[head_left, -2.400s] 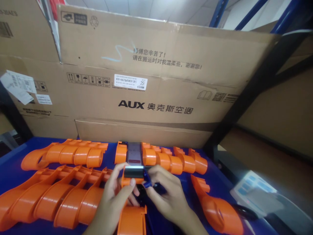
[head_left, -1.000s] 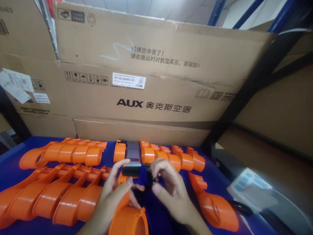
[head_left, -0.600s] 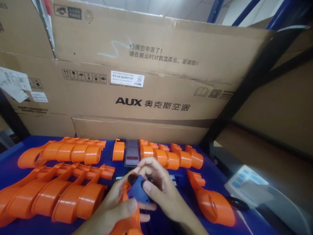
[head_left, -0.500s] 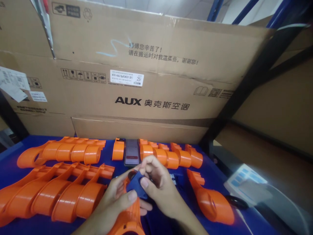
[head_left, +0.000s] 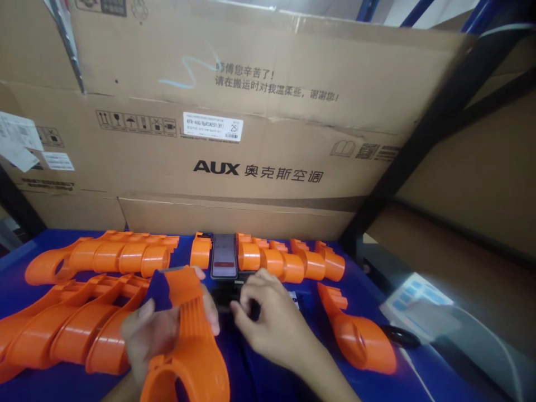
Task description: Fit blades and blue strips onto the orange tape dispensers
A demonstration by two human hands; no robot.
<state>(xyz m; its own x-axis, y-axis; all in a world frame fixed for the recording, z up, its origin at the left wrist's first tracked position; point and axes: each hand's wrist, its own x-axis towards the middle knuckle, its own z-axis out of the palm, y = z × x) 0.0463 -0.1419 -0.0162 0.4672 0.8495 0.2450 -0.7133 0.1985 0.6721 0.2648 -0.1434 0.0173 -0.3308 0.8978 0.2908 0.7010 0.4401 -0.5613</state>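
An orange plastic part (head_left: 190, 346), with a round ring at its lower end, is held up by my left hand (head_left: 146, 335) at the lower middle. Beside the part's upper end is a dark blue piece (head_left: 159, 291), close to my left fingers. My right hand (head_left: 268, 318) is to the right of it, thumb and index finger curled toward each other beside a dark object (head_left: 225, 298) below the phone (head_left: 225, 255). Whether its fingertips grip anything cannot be made out.
Rows of orange parts (head_left: 106, 257) stand on the blue table (head_left: 301, 379) at the left and behind the hands. One more orange part (head_left: 360, 340) lies at right, near a black object (head_left: 400, 336). A large cardboard box (head_left: 268, 128) stands behind.
My left hand has moved left with the orange part, which is now turned and raised. My right hand has come away from the blue piece and sits beside the dark object.
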